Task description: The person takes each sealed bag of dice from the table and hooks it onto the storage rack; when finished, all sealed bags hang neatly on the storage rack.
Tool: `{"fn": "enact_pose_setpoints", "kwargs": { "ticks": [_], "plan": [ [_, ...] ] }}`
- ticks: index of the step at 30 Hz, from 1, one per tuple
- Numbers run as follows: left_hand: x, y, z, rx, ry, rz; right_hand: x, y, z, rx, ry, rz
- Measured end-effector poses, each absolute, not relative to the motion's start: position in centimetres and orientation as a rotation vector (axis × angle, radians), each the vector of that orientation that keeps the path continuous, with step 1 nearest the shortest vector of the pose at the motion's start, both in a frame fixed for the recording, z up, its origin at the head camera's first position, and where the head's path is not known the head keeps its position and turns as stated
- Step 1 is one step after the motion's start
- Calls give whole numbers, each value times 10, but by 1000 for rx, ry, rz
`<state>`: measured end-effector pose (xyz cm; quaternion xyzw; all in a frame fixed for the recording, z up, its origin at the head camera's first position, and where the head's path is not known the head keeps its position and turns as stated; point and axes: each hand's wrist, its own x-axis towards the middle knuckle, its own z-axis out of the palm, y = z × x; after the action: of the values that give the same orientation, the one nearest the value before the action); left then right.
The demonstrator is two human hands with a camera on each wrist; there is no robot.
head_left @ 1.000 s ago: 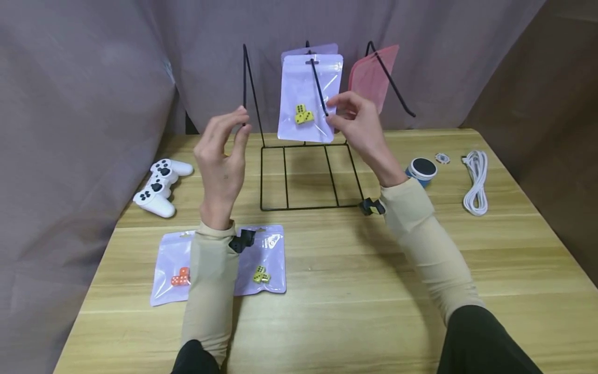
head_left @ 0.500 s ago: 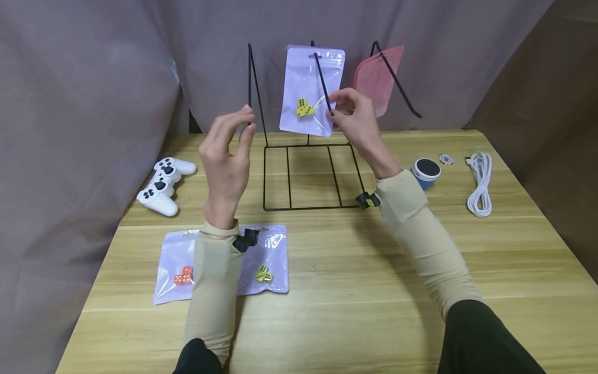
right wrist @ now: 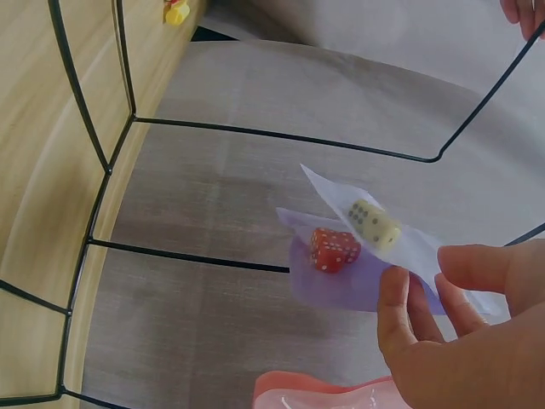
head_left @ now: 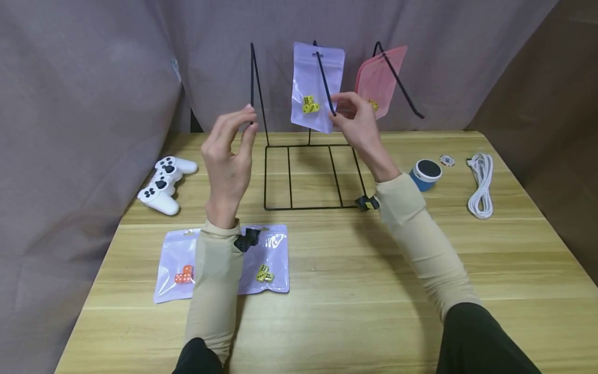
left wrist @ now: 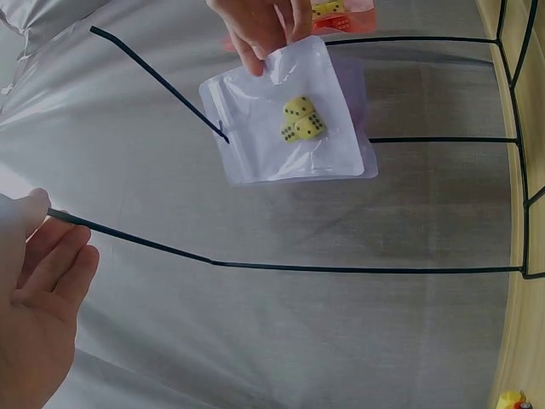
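Note:
My left hand [head_left: 230, 161] pinches the tip of the left prong [left wrist: 128, 236] of a black wire display rack [head_left: 308, 209]. With thumb and fingers, my right hand [head_left: 358, 124] holds the right edge of a lilac zip pouch [head_left: 312, 70] containing yellow dice [left wrist: 304, 121]. The middle prong [head_left: 325, 83] passes through this pouch's hang hole. Just behind it hangs another lilac pouch [right wrist: 336, 290] with red dice [right wrist: 332, 249], hidden in the head view. Pink pouches [head_left: 380, 78] hang on the right prong, beside my right hand.
Two lilac pouches lie at the front left, one with orange dice [head_left: 185, 274], one with yellow dice [head_left: 264, 274]; my left forearm partly covers them. A white game controller [head_left: 163, 182] is left; a small speaker [head_left: 425, 174], patterned chip [head_left: 447, 160] and coiled white cable [head_left: 481, 184] are right.
The held pouch has slid back along the middle prong, up in the head view, covering the one behind. It has turned slightly. My left hand keeps its grip on the left prong.

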<state>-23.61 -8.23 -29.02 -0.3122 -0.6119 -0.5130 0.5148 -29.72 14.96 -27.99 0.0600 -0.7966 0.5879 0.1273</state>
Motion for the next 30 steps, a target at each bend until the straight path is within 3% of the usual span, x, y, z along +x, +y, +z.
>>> {"fn": "enact_pose_setpoints", "kwargs": {
  "ticks": [17,30],
  "plan": [
    [-237,-88,-290,-723,-1465,-1243,-281,161,-297,229,-2261,1701],
    [-226,-93,-281,-709,-1463,-1272,-242,180,-321,175,-2167,1758]
  ]
}}
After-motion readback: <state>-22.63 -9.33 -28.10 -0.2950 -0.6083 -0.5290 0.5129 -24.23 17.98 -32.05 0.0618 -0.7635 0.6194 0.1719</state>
